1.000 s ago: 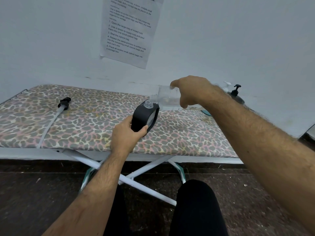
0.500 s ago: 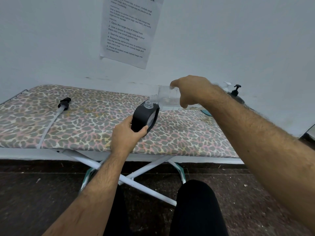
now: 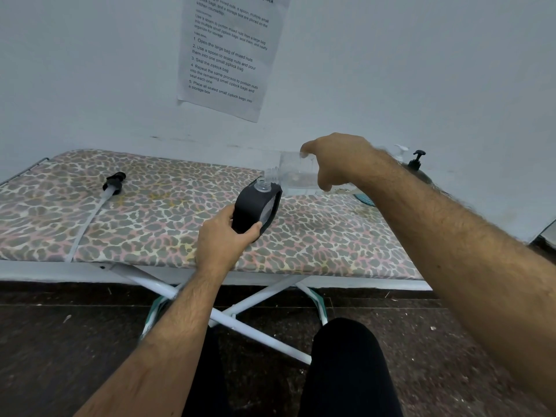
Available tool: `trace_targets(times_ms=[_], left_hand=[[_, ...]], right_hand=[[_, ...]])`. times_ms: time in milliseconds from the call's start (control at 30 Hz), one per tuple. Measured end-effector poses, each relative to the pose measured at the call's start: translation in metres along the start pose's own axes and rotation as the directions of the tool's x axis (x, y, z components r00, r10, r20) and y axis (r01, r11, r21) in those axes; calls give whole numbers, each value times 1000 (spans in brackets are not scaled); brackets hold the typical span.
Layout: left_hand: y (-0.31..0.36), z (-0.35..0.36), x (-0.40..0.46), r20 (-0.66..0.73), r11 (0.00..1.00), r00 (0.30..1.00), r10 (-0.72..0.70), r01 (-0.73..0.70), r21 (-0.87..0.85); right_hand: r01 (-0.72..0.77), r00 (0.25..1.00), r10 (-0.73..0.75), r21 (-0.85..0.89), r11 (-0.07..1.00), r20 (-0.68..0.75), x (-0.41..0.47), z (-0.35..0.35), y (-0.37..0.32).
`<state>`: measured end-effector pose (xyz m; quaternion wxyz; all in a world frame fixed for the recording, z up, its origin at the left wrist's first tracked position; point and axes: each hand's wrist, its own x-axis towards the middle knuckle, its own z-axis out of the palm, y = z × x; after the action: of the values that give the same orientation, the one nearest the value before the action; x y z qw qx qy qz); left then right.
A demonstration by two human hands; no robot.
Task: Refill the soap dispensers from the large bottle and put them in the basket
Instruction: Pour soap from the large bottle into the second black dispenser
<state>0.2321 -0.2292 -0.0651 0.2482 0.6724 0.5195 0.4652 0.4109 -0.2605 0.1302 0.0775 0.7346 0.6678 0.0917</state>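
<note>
My left hand [image 3: 222, 240] grips a black soap dispenser [image 3: 255, 210] with a clear open neck, held tilted just above the leopard-print board [image 3: 150, 221]. My right hand [image 3: 337, 161] holds a large clear bottle [image 3: 293, 174] on its side, its mouth right over the dispenser's neck. A black pump head with a long white tube [image 3: 111, 188] lies on the board at the left. Another dispenser with a black pump [image 3: 416, 164] stands at the far right, partly hidden behind my right forearm.
The board stands on white crossed legs [image 3: 240, 308] over a dark floor, against a pale wall with a printed paper sheet [image 3: 228, 52]. A teal rim [image 3: 365, 200] shows at the board's right end. My knees are below the board's front edge.
</note>
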Motion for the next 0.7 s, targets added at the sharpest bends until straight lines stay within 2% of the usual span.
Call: trace_targets(times_ms=[700], left_hand=[[-1, 0, 0, 2, 1000, 1000, 3, -3, -7]], right_hand=[[10, 1000, -10, -27, 1000, 1, -1, -3, -1]])
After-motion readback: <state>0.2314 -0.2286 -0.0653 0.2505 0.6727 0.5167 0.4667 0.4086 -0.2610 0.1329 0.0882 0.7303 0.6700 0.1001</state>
